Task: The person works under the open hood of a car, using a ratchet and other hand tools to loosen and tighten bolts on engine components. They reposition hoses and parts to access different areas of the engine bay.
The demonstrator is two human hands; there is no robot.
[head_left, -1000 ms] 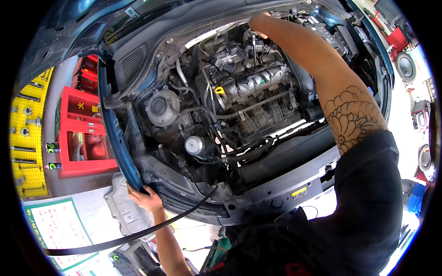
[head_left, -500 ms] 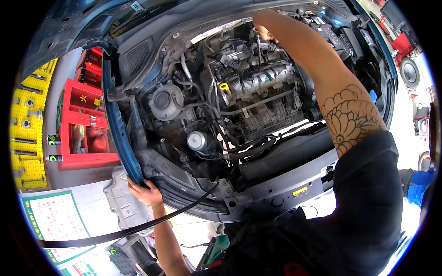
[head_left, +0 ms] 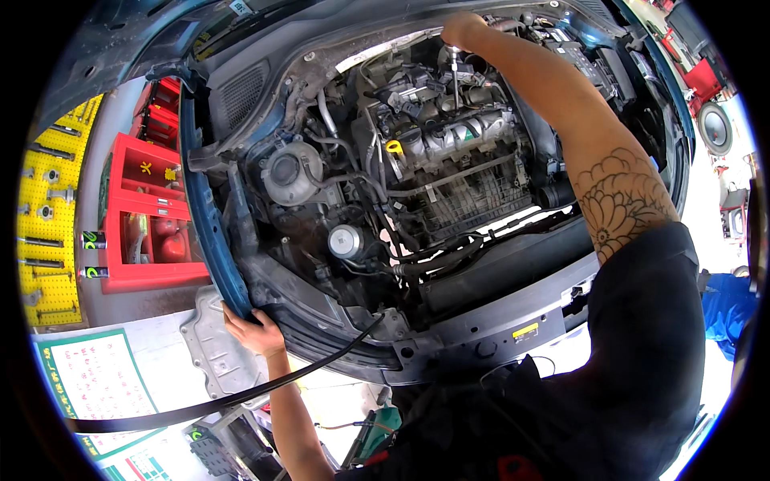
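Note:
My right hand point(head_left: 464, 32) is closed at the back of the engine point(head_left: 449, 152), around the top of a socket wrench point(head_left: 455, 76). The tool's chrome head shows just below the hand, and its long thin shaft stands almost upright, its lower end down among the engine parts. The wrench handle and most of my fingers are hidden. On the near left, my left hand point(head_left: 255, 333) grips the front corner of the blue fender point(head_left: 233, 297), with the thumb on the inner side and the fingers over the edge.
A black rubber strip point(head_left: 216, 407) hangs from the car's front and crosses my left forearm. Left of the engine sit a round reservoir point(head_left: 290, 172) and a silver-capped canister point(head_left: 345, 241). Beyond the fender stand a red cabinet point(head_left: 152, 276) and a yellow tool board point(head_left: 60, 293). The hood point(head_left: 104, 64) is raised.
My right hand has turned over the wrench, so the chrome head now shows and the fingers show less. My left hand stays on the fender. The whole view has shifted slightly.

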